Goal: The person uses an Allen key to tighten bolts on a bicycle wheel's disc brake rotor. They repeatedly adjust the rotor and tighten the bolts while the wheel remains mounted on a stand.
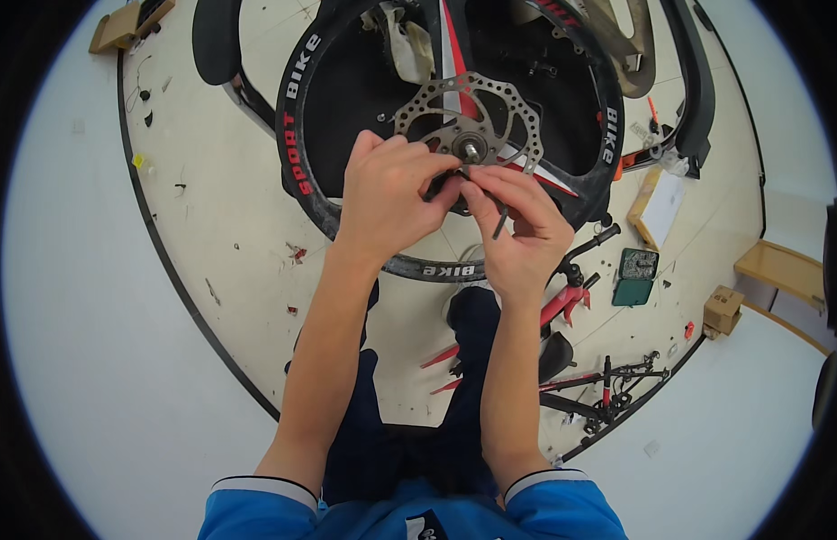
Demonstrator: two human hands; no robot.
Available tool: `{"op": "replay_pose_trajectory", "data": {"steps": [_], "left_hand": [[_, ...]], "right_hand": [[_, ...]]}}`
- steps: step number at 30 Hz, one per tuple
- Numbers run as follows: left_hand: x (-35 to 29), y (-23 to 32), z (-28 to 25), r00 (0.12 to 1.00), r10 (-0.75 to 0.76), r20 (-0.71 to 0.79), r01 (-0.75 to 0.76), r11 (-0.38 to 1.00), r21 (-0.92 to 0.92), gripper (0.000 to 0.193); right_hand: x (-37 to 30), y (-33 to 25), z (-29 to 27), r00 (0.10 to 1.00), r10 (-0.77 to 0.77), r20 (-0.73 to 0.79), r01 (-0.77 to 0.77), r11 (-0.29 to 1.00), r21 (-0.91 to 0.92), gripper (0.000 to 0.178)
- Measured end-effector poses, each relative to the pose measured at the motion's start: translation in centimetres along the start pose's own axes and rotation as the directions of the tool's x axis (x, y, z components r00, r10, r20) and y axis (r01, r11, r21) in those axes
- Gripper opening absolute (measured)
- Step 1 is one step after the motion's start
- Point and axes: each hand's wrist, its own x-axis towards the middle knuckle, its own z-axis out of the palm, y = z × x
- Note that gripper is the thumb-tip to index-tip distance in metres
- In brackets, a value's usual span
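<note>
A black bicycle wheel (297, 117) with red and white spokes lies before me. On its hub sits a metal brake disc (524, 110) full of holes, with a threaded axle (471, 152) sticking up from the middle. My right hand (526, 225) pinches a dark hex key (501, 222), whose long arm shows below the fingers. Close against it at the disc's near edge, my left hand (389, 193) is closed, thumb and fingertips together. A small dark piece shows between its fingers, mostly hidden. The fingertips of both hands nearly meet just below the axle.
A whitish glove or cloth (409, 49) lies on the far part of the wheel. To the right are a green case (633, 292), a red bicycle frame (562, 304), a cardboard box (723, 309) and a black frame (607, 400). Small scraps dot the floor at left.
</note>
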Motion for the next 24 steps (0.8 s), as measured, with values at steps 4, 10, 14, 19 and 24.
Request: {"op": "replay_pose_trajectory", "data": {"steps": [4, 10, 14, 19, 24], "left_hand": [[-0.2, 0.1, -0.1, 0.999, -0.034, 0.027, 0.034, 0.999, -0.005, 0.019], [-0.3, 0.0, 0.8, 0.996, -0.048, -0.072, 0.045, 0.998, -0.043, 0.017], [-0.3, 0.7, 1.2, 0.992, -0.083, -0.09, 0.082, 0.996, -0.018, 0.018], [-0.4, 1.0, 1.2, 0.986, -0.147, -0.082, 0.151, 0.988, 0.045, 0.018], [-0.2, 1.3, 0.0, 0.987, -0.157, 0.042, 0.157, 0.988, 0.006, 0.014]], "right_hand": [[-0.3, -0.7, -0.4, 0.998, 0.056, 0.036, -0.054, 0.996, -0.072, 0.019], [0.1, -0.6, -0.6, 0.989, 0.132, -0.067, -0.135, 0.99, -0.043, 0.019], [-0.1, -0.1, -0.8, 0.99, 0.106, -0.097, -0.111, 0.993, -0.047, 0.018], [-0.1, -0.6, -0.3, 0.982, 0.129, -0.135, -0.137, 0.989, -0.052, 0.015], [0.1, -0.2, -0.9, 0.993, 0.087, -0.075, -0.093, 0.993, -0.068, 0.022]]}}
